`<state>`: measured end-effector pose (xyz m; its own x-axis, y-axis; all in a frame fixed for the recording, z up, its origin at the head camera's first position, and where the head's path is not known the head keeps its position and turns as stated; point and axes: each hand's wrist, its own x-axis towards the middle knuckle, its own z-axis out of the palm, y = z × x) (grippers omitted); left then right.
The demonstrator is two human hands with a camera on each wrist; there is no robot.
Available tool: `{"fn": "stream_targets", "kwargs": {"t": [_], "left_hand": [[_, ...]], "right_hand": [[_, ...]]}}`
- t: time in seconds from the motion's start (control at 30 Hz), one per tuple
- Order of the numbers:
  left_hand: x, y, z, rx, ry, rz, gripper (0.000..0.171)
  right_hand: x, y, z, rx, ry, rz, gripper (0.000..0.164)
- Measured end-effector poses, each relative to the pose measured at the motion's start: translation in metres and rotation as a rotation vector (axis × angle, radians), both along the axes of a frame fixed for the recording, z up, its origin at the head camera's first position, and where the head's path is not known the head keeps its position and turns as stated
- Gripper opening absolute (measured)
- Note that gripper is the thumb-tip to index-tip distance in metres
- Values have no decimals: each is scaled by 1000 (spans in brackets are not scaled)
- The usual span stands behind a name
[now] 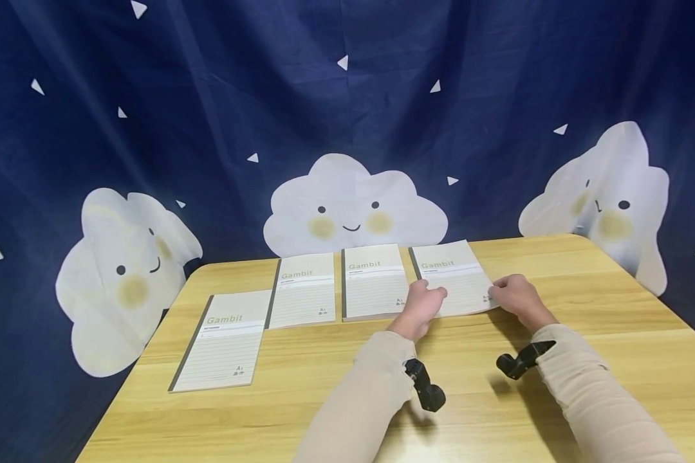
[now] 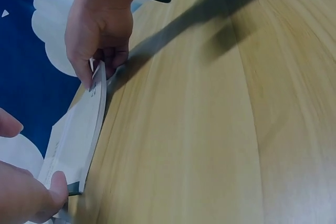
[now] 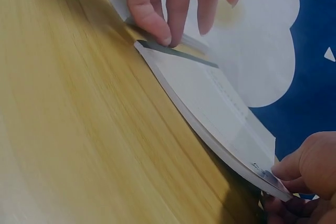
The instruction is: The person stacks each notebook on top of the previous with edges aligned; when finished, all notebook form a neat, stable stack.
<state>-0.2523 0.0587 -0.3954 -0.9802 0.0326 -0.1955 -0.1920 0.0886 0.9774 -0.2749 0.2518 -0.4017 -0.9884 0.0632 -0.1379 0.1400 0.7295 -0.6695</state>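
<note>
Clock face laid flat on the table, twelve away from you.

Item: your right hand (image 1: 518, 297). Thumb on the cover, fingers curled beneath; it pinches the four o'clock corner of the right-end notebook (image 1: 463, 286).

Item: your left hand (image 1: 419, 307). Fingers loosely extended and partly spread, tips touching the dark spine (image 3: 181, 55) of the same notebook, near its eight o'clock corner; no curled grasp shows.

Item: the right-end notebook itself, at one o'clock on the table (image 1: 469, 424). White cover, "Gambit" lettering; it bows upward toward your right hand, that corner raised off the wood.

Item: third notebook (image 1: 373, 289), at twelve, lying flat just beside the first item's spine side, its near edge thick.

Item: second notebook (image 1: 302, 292), at eleven, flat, apart from the third by a narrow strip of wood.

Item: left-end notebook (image 1: 220, 341), at nine, flat, set nearer you than the others.

Item: beige sleeves (image 1: 596, 392) on both your arms, each with a black wrist device (image 1: 521, 360).

Item: dark blue curtain (image 1: 208, 38), beyond twelve, with a smiling white cloud (image 1: 356, 212).
</note>
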Motion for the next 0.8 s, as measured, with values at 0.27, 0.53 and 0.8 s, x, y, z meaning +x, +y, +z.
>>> {"fn": "stream_targets", "kwargs": {"t": [0.27,0.53,0.8], "left_hand": [[-2,3,1,63,-6,36,54],[-2,0,1,96,14,69,39],[-4,-1,-5,131,38,140,44]], "right_hand": [[1,3,0,-2,-16,-7,43],[-2,5,-3,-4,8,-11,41],[0,6,-3,-50,-37,-8,44]]}}
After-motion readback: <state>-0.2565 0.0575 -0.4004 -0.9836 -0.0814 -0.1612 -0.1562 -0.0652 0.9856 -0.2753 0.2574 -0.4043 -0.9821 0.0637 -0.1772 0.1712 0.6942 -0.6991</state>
